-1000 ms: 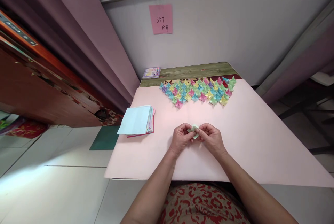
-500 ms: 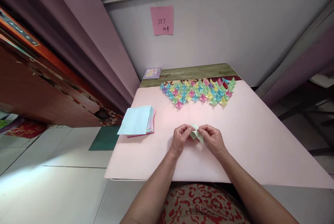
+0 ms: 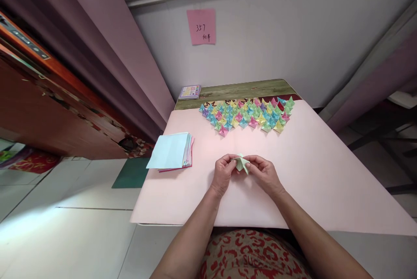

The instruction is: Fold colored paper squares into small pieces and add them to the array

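A small pale green folded paper piece (image 3: 242, 163) is pinched between both my hands just above the pink table sheet (image 3: 309, 175). My left hand (image 3: 223, 173) grips its left side with curled fingers. On the other side, my right hand (image 3: 264, 173) holds it with thumb and fingertips closed. Farther back lie several finished folded paper pieces (image 3: 247, 114) in pink, blue, green and yellow, packed in rows.
A stack of coloured paper sheets (image 3: 171, 151), light blue on top, lies at the table's left edge. A small printed pack (image 3: 189, 92) sits on the wooden strip at the back left. A pink note (image 3: 201, 26) hangs on the wall.
My fingers have reworked the green piece: it was flatter and spread a moment ago, and now it stands more bunched and pointed between my fingertips. My hands stayed in place.
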Action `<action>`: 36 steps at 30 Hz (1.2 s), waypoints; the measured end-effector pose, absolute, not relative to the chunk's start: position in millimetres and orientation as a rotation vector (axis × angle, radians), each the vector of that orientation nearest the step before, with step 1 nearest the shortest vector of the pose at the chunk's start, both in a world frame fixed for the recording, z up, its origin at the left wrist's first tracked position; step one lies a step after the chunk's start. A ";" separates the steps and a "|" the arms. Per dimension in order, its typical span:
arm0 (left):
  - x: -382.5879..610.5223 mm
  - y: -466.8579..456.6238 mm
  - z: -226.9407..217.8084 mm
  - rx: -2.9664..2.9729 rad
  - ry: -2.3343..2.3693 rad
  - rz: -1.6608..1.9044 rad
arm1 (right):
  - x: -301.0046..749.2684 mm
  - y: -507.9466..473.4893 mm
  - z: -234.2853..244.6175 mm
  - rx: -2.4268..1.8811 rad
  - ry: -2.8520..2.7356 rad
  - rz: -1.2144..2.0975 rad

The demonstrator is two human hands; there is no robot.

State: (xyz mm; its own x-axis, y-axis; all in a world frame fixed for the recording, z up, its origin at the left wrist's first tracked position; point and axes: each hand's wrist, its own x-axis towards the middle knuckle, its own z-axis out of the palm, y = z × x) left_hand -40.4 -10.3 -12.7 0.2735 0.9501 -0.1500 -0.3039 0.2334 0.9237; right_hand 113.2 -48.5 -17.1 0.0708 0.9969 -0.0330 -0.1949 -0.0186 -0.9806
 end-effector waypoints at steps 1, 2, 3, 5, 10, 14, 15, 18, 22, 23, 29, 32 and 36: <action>-40.0 -10.4 -12.8 0.946 0.895 1.023 | 112.6 -48.2 -18.6 -1.114 -0.991 1.276; -39.9 -10.5 -12.9 0.964 0.909 1.014 | 111.9 -47.8 -19.8 -1.115 -0.984 1.282; -39.9 -10.6 -13.0 0.988 0.918 1.003 | 111.3 -47.5 -20.5 -1.125 -0.979 1.274; -40.3 -10.8 -12.7 1.054 0.923 0.981 | 110.2 -47.1 -20.7 -1.168 -0.966 1.229; -39.2 -14.4 -10.9 1.157 0.857 0.934 | 107.1 -47.0 -18.4 -1.261 -0.925 1.112; -35.1 -17.5 -11.8 1.075 0.804 0.929 | 104.3 -47.2 -19.4 -1.295 -0.906 1.056; -34.6 -17.3 -12.3 1.053 0.801 0.928 | 104.2 -47.3 -19.9 -1.303 -0.913 1.051; -35.5 -14.5 -12.9 1.042 0.827 0.933 | 106.1 -47.9 -21.3 -1.310 -0.958 1.053; -38.3 -11.4 -13.0 1.027 0.866 0.970 | 110.7 -48.6 -22.3 -1.271 -0.999 1.081; -38.5 -11.3 -13.4 1.024 0.868 0.974 | 111.3 -48.6 -22.3 -1.269 -0.999 1.087; -37.4 -11.9 -19.6 1.046 0.907 1.005 | 109.0 -47.8 -20.4 -1.220 -1.025 1.142; -37.1 -12.2 -20.2 1.065 0.917 1.006 | 107.8 -47.9 -19.4 -1.201 -1.020 1.159; -37.1 -13.3 -16.9 1.082 0.923 1.016 | 108.2 -48.0 -21.8 -1.203 -1.024 1.165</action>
